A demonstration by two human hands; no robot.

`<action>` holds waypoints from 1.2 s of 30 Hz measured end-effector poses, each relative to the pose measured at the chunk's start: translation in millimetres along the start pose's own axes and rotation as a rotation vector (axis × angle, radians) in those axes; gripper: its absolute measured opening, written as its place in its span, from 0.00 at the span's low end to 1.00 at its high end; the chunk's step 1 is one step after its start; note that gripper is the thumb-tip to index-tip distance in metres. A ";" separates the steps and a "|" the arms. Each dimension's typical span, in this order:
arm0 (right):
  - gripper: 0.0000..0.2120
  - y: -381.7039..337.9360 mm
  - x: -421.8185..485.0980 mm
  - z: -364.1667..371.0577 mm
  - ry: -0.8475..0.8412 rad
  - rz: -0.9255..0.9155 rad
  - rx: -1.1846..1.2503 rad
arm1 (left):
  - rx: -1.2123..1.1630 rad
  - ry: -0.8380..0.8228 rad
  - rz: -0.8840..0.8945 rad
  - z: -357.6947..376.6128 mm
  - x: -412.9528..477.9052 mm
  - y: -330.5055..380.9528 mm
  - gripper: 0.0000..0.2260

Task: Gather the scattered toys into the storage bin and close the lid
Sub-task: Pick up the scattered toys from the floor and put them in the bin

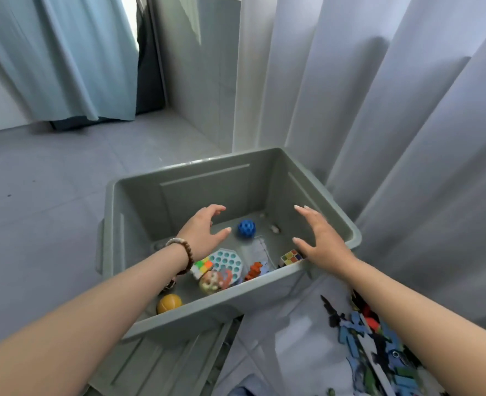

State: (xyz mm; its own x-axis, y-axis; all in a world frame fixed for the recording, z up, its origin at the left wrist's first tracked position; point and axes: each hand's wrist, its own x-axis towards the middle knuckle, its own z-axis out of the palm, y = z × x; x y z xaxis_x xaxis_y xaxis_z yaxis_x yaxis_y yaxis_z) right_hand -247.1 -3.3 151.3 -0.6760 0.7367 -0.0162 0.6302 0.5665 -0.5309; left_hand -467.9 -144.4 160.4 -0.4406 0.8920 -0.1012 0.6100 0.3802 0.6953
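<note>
Soft, cool daylight, evenly bright.
It enters through the curtain (64, 52) gap top left; edges bend and blur.

Ball (246, 229), cubes, figures inside bin (267, 292); curtain (379, 124) behind; lid (162, 364) on floor before bin.

The one head camera looks steeply down from close above into the open bin (267, 284).

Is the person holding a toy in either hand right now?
No. Both the left hand and the right hand hover open and empty over the storage bin, fingers spread.
</note>
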 end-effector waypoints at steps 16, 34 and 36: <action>0.32 189.7 -221.4 -88.6 -0.057 0.493 0.049 | 0.368 -0.479 0.489 208.9 -47.8 183.4 0.23; 0.18 289.1 -279.6 126.2 -0.250 0.518 0.246 | 0.479 -0.937 0.287 390.1 -76.3 -6.9 0.29; 0.18 289.8 -280.3 130.7 -0.227 0.510 0.239 | 0.455 -0.914 0.319 395.3 -77.2 -7.0 0.24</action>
State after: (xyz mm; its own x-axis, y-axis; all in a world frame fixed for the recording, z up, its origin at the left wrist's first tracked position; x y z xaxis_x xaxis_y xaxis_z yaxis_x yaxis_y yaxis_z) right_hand 75.1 -93.8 -108.8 -0.3925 0.7815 -0.4850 0.8104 0.0446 -0.5841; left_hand -177.8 -119.2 -117.9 0.3281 0.7391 -0.5882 0.8815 -0.0157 0.4720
